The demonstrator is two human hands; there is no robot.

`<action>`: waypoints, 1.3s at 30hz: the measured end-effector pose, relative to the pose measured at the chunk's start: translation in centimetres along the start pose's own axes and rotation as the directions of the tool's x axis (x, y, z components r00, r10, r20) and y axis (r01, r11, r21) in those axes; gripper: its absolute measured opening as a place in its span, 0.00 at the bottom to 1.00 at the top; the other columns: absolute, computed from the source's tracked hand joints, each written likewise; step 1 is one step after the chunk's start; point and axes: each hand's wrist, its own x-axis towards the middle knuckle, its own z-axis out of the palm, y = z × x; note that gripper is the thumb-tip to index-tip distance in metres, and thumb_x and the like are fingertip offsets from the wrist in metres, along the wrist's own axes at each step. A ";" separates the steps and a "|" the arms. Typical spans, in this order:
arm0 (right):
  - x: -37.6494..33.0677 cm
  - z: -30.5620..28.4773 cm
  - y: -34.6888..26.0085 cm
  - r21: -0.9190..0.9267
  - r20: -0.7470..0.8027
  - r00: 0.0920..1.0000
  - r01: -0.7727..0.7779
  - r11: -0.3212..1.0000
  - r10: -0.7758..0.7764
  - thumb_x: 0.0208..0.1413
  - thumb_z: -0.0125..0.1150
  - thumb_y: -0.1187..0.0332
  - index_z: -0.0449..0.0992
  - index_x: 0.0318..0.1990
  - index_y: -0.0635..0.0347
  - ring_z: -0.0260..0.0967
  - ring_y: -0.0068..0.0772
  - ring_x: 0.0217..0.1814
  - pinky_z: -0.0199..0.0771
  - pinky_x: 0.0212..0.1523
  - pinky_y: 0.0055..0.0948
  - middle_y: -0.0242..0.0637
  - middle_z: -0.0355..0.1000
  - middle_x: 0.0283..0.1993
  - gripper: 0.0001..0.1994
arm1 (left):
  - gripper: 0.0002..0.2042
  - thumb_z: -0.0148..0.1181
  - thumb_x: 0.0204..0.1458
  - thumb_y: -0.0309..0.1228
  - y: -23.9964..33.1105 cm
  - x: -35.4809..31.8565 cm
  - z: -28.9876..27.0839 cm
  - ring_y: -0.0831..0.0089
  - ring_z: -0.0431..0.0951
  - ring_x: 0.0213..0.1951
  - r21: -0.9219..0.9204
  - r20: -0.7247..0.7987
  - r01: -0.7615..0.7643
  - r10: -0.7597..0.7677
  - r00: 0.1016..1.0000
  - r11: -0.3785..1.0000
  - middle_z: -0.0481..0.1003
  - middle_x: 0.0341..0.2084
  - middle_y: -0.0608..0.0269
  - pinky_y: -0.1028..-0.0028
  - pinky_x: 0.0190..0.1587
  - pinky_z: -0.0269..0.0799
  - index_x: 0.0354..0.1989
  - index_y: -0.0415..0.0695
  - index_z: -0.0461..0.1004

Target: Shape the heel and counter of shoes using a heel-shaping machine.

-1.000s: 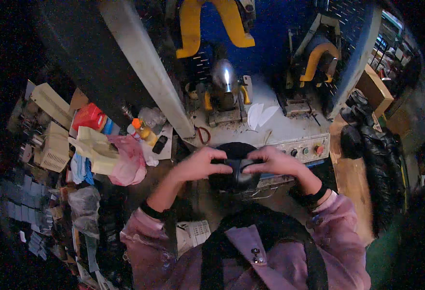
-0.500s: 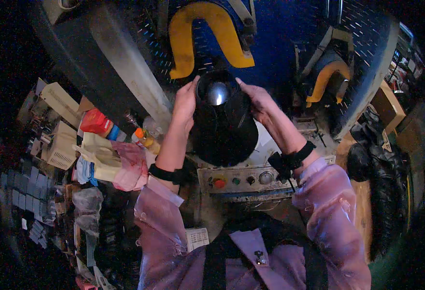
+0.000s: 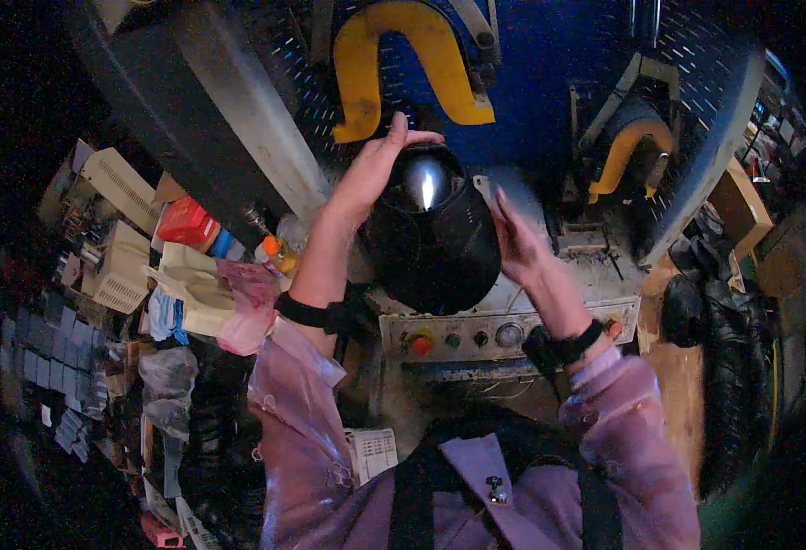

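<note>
A black boot upper (image 3: 435,261) sits over a rounded, shiny metal form (image 3: 427,181) in front of me, and the form shows through its opening. My left hand (image 3: 372,174) lies against the upper's far left rim. Its thumb points up and its fingers stretch across the far edge. Along the upper's right side, my right hand (image 3: 524,246) is held with its fingers straight and pointing away from me; whether the palm touches the upper I cannot tell. Below the upper is the machine's control panel (image 3: 549,335) with buttons and a round gauge.
A yellow U-shaped clamp (image 3: 478,105) hangs beyond the upper, and an orange curved clamp (image 3: 615,165) stands farther right. Black boots (image 3: 728,367) line the right side. On the left are a bottle with an orange cap (image 3: 279,252), pink cloth (image 3: 249,298) and beige boxes (image 3: 119,266).
My right hand has come off the upper's rim and moved down along its right side. My left hand has shifted so its fingers reach across the far edge.
</note>
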 end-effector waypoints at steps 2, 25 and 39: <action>-2.3 -3.3 4.0 0.127 -0.001 0.998 -0.056 0.990 0.057 0.59 0.49 0.55 0.66 0.53 0.58 0.67 0.35 0.53 0.66 0.54 0.38 0.38 0.67 0.55 0.20 | 0.35 0.23 0.59 0.56 -0.2 -0.4 0.5 0.70 0.70 0.48 0.105 -0.039 -0.105 0.110 0.993 0.989 0.74 0.44 0.60 0.73 0.56 0.59 0.46 0.40 0.73; 11.8 -9.0 13.8 -0.823 -0.164 0.496 0.408 0.396 -0.853 0.56 0.52 0.57 0.67 0.52 0.65 0.69 0.33 0.45 0.68 0.47 0.32 0.37 0.71 0.46 0.22 | 0.27 0.28 0.61 0.49 -3.9 -3.4 2.7 0.51 0.64 0.56 0.407 -0.023 -0.692 0.765 0.644 0.596 0.71 0.45 0.51 0.58 0.60 0.52 0.41 0.39 0.72; 15.8 -12.2 12.5 -0.355 -0.104 0.502 0.788 0.504 -0.859 0.52 0.55 0.71 0.64 0.53 0.63 0.69 0.33 0.44 0.71 0.47 0.32 0.39 0.68 0.48 0.20 | 0.30 0.27 0.61 0.51 -14.4 -11.6 5.4 0.62 0.61 0.59 -0.212 -0.564 -0.220 0.064 0.823 0.952 0.65 0.53 0.51 0.64 0.62 0.48 0.55 0.35 0.63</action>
